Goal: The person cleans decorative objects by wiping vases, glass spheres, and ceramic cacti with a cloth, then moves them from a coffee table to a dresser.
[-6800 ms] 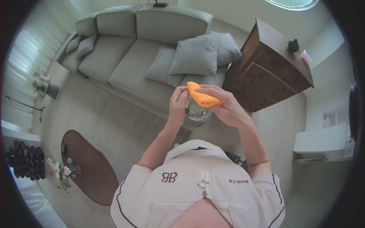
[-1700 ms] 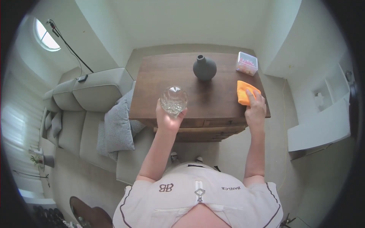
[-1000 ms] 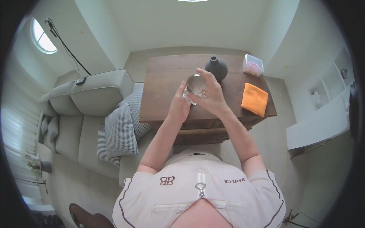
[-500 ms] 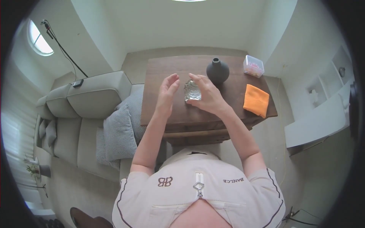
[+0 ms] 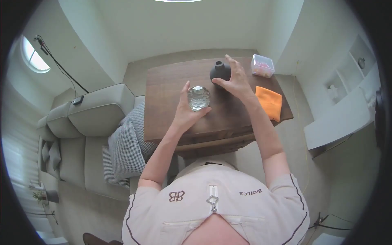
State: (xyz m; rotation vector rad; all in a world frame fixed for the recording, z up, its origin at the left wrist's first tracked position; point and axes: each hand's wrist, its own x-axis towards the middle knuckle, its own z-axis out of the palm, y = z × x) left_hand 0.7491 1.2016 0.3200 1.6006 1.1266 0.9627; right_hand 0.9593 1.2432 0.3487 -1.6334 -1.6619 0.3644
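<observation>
Walls (image 5: 179,28): pale, plain. Floor (image 5: 92,218): light grey, visible around the furniture. Daylight source: window (image 5: 36,55) with a curved frame, upper left. Left side: sheer, pale curtain (image 5: 17,157), backlit. Sofa (image 5: 73,157): grey upholstery, positioned left of a dark brown wooden dresser (image 5: 171,124). Checked cushions (image 5: 125,149) rest at the sofa end nearest the dresser; small grey cushions (image 5: 54,154) at the other. Thin black pole (image 5: 63,66): tilted, behind the sofa. White shelving (image 5: 345,81): recessed compartments, right side.
</observation>
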